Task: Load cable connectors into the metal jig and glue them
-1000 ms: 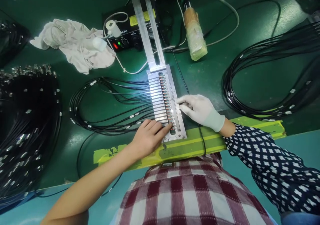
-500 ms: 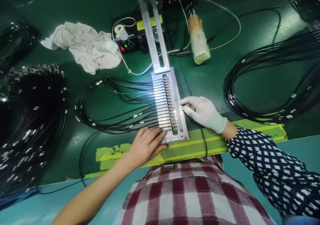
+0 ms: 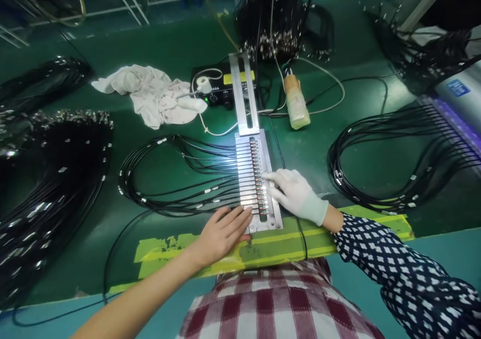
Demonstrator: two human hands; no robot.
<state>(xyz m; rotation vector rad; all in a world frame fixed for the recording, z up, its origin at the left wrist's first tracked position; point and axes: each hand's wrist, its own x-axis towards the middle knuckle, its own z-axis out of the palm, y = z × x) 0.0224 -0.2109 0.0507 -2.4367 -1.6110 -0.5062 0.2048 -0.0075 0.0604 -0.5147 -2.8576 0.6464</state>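
Observation:
A metal fixture plate (image 3: 246, 194) lies in front of me, holding a row of black cables (image 3: 221, 184) side by side. Their ends, small connectors with reddish tips (image 3: 257, 176), line up along its slot. My left hand (image 3: 225, 232), bare, rests with fingers stretched over the plate's near end and the lowest cables. My right hand (image 3: 295, 192) wears a white glove; its index fingertip touches the plate beside the connectors, the thumb apart below it. I see nothing held in either hand. A slotted metal bar (image 3: 237, 93) extends from the plate's far end.
Behind the bar sits a black control box (image 3: 220, 96). A white cloth (image 3: 158, 96) lies left of it, a wrapped tool handle (image 3: 296, 103) to the right. Cable bundles lie at left (image 3: 67, 178) and right (image 3: 334, 163). Yellow tape (image 3: 169, 251) lines the near edge.
The view has tipped upward, showing more of the far table. My right hand has moved from the plate's right edge in toward the connectors, finger and thumb spreading. My left hand stays on the near end.

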